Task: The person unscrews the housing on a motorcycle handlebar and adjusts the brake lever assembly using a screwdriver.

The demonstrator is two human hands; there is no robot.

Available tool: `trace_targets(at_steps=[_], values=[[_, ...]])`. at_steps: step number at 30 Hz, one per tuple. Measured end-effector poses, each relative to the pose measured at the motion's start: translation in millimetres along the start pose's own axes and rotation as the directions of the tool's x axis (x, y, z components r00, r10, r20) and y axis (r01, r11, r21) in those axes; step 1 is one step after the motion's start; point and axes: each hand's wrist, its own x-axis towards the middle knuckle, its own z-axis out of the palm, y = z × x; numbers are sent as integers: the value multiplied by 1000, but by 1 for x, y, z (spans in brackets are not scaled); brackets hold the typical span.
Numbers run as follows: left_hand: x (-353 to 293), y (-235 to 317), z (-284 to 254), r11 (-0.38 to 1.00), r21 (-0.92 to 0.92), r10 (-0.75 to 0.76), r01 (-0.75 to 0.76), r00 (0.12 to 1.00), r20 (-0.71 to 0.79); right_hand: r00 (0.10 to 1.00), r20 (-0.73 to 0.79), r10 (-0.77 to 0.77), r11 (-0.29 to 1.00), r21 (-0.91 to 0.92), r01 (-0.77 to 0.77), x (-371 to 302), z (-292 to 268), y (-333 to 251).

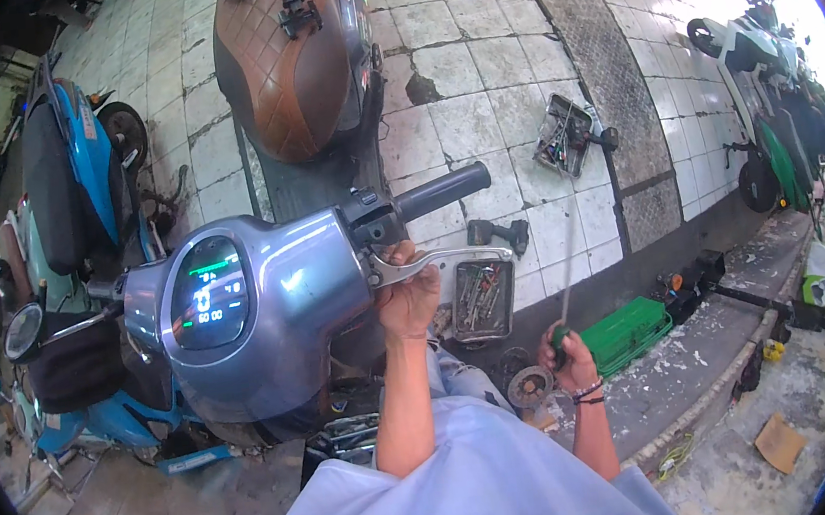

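My left hand (411, 296) is closed around the base of the silver brake lever (458, 256), just under the black handlebar grip (444, 192). The lever sticks out from the grey-blue scooter front (280, 289), whose round display (207, 291) is lit. Down to the right, my right hand (573, 365) is wrapped round the green handle (559, 339) of a long screwdriver. Its thin shaft (566, 266) points up and away from me, touching nothing that I can make out. Part of the left fingers is hidden behind the lever.
Beyond the lever lie a cordless drill (499, 234) and a tray of tools (482, 298). Farther off stands another tool tray (566, 136). A green case (627, 335) rests on the ledge by my right hand. A blue scooter (85, 151) is parked at the left.
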Motion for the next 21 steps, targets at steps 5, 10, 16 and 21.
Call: trace_targets(at_steps=[5,10,16,21], values=[[-5,20,-13,999,-20,-52,51,998,-43,963,-86,-254,928,-301,218,41,81,-53],[-5,7,-5,975,-216,-68,60,997,-30,880,-16,-475,817,-381,433,67,166,-83],[-21,21,-20,963,-264,-85,50,988,-126,702,362,-613,349,-673,652,86,259,-136],[-29,22,-23,966,-245,-125,82,978,-165,501,793,-348,14,-529,848,124,333,-155]])
